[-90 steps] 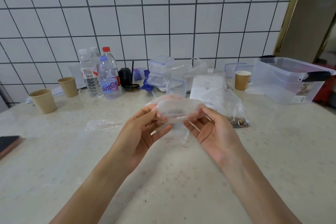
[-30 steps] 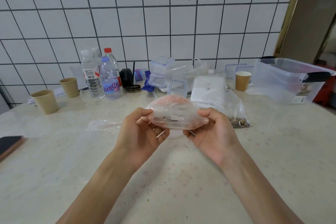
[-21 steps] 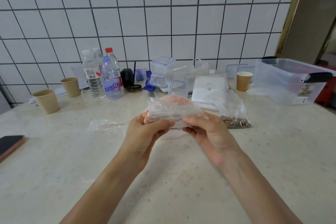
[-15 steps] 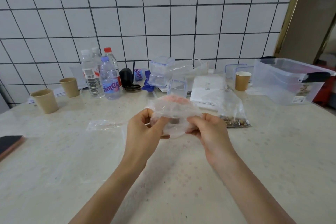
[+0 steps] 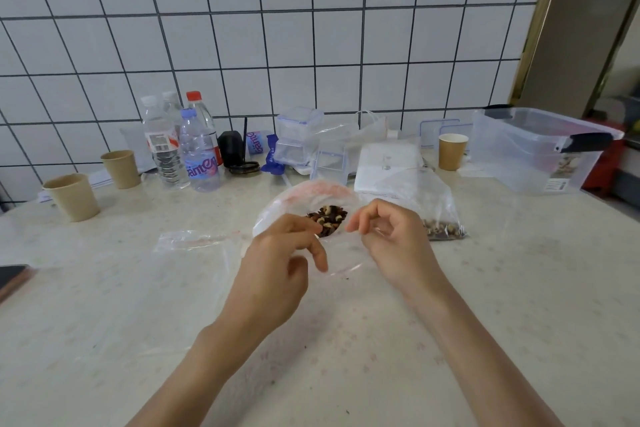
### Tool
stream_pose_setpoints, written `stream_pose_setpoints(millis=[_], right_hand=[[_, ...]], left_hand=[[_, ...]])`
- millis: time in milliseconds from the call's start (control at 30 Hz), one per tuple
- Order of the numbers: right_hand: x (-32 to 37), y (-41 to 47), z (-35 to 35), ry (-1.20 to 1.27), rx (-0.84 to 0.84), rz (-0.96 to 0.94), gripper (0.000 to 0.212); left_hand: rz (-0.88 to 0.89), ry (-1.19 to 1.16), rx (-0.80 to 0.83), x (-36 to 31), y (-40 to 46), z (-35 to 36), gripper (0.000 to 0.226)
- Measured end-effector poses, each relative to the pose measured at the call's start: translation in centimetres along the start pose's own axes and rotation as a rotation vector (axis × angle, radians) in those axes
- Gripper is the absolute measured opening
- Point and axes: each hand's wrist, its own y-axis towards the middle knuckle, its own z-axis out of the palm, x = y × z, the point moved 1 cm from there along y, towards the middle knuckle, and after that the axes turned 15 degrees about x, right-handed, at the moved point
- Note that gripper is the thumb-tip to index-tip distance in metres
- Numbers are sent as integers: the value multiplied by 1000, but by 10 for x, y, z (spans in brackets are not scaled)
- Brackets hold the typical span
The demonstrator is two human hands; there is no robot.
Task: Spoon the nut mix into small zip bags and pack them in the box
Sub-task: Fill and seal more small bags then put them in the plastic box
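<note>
I see small zip bag held mouth-open above table, nut mix at bottom. Left hand and right hand each pinch rim. Box far right; packing, I judge, still ahead. Half second ago bag was bunched; now spread open.

Three paper cups, three zip bags
</note>
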Motion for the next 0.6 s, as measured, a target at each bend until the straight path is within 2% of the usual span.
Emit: stream_pose_setpoints(millis=[67,167,267,467,600], right_hand=[[0,-1,0,-97,84,-26,49],[-1,-3,4,-210,204,-18,60],[-7,-4,8,-321,294,81,49],[-12,-10,14,-502,556,218,14],[-15,-14,10,-665,681,282,29]], left_hand=[[-51,41,45,2,-1,2,57],[-153,77,97,5,-3,4,37],[-232,112,181,6,-6,6,8],[-272,341,411,18,-9,4,53],[-324,326,546,26,-11,-1,64]])
